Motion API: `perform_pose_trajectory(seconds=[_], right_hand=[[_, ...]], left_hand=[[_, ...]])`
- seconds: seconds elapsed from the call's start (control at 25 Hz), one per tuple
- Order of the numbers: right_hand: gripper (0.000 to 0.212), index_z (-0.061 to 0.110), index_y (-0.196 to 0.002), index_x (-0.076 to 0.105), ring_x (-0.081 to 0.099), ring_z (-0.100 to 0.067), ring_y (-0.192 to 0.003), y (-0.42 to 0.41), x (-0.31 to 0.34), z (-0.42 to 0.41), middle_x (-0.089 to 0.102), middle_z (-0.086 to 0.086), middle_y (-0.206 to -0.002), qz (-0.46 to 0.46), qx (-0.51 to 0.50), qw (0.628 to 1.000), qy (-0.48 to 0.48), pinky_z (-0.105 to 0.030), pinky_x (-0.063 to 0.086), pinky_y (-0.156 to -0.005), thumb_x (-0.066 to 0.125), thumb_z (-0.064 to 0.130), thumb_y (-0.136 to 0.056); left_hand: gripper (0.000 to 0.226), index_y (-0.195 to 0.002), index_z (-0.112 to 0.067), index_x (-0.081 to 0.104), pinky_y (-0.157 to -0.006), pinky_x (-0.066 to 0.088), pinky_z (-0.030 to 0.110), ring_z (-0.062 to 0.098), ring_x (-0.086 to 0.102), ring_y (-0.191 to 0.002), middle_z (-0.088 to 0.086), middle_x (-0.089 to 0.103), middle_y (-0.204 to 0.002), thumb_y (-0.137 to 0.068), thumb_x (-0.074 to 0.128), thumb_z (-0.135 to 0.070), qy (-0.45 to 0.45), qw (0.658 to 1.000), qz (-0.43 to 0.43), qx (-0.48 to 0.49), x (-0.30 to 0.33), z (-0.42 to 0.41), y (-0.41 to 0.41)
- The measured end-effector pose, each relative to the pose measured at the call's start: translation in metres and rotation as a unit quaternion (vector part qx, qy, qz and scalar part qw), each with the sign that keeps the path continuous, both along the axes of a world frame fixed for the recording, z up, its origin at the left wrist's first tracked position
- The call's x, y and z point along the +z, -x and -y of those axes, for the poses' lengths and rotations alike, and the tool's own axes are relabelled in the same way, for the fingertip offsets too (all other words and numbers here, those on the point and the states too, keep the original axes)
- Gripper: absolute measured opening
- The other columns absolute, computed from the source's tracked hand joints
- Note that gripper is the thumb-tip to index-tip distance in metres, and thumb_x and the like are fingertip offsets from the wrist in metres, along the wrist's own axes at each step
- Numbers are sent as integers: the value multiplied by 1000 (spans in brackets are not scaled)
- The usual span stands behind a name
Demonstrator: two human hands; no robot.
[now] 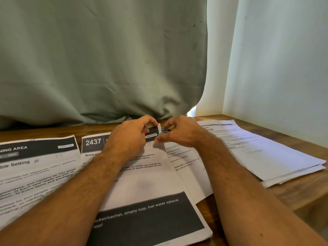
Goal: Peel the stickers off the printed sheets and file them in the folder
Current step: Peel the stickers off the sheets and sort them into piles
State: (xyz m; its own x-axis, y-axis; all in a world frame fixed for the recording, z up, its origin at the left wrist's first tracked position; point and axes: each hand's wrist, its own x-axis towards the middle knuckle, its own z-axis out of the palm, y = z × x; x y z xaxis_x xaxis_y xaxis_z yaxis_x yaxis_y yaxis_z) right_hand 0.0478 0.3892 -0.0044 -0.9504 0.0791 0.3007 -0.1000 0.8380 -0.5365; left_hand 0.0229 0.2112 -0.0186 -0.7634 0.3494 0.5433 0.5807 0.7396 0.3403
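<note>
- Left hand [130, 134]: fingers curled round the lifted top right corner of the "2437" sheet [142, 174], which lies mid-counter.
- Right hand [179, 132]: thumb and fingers pinch a small blue sticker [160, 133] at that corner.
- "Table Setting" sheet [35, 174] lies left; paper stack [257, 153] right.
- Wooden counter [301, 196] backed by green curtain [106, 59].

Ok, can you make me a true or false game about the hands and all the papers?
1. The left hand holds up a corner of the sheet numbered 2437. True.
2. The right hand lies flat on the table. False: its fingers pinch at something small and blue at the lifted corner.
3. A stack of papers lies on the right. True.
4. The cloth behind is bright red. False: it is pale green.
</note>
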Motion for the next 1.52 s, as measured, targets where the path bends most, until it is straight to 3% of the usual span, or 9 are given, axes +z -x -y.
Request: perform_pose_trajectory(seconds=[0.36,0.68,0.84,1.08,1.2,1.36,1.52], right_hand=[[39,27,-101,77,65,-9,-71,2,1,3,72,9,-79,-74,20,997,-27,-28,57,-67,83,49,-70],[36,27,-100,78,62,-12,-70,1,1,4,70,7,-76,-64,21,996,-51,-30,54,-64,84,47,-70],[30,25,-97,79,56,-11,-65,2,2,5,69,3,-74,-60,25,996,-58,-27,45,-59,83,43,-74],[30,27,-95,80,60,-14,-69,0,4,5,70,5,-75,-75,17,993,-90,-33,55,-65,82,47,-73],[26,30,-97,80,57,-12,-63,-1,8,6,70,8,-73,-106,12,987,-116,-32,51,-61,79,47,-77],[29,23,-96,79,64,-15,-72,-6,6,5,73,3,-78,-108,11,993,-37,-33,55,-66,78,45,-78],[35,12,-106,72,66,-19,-83,1,-3,-18,70,-2,-88,-98,-86,991,40,-34,57,-76,74,39,-83]], left_hand=[[40,-117,-43,58,-84,54,41,16,62,-93,-10,70,-104,-95,61,-11,24,1000,-8,-5,-1,-3,2],[31,-113,-42,58,-84,55,42,15,63,-94,-11,70,-106,-98,58,-15,29,999,-13,-5,-1,-4,3],[23,-110,-40,56,-85,55,41,15,63,-93,-10,70,-105,-100,55,-19,22,1000,-6,2,-1,-5,3],[19,-112,-37,56,-85,55,40,14,63,-93,-8,70,-107,-101,54,-22,22,1000,-4,4,-1,-5,3],[17,-109,-36,57,-85,54,41,16,64,-91,-7,72,-104,-100,55,-22,-12,1000,-14,1,0,-3,1],[17,-113,-37,58,-81,53,36,13,63,-90,-7,72,-104,-101,53,-27,-17,1000,-19,13,1,-1,0],[19,-118,-38,60,-79,52,26,6,63,-93,-11,72,-106,-102,51,-32,-15,1000,0,6,1,2,1]])
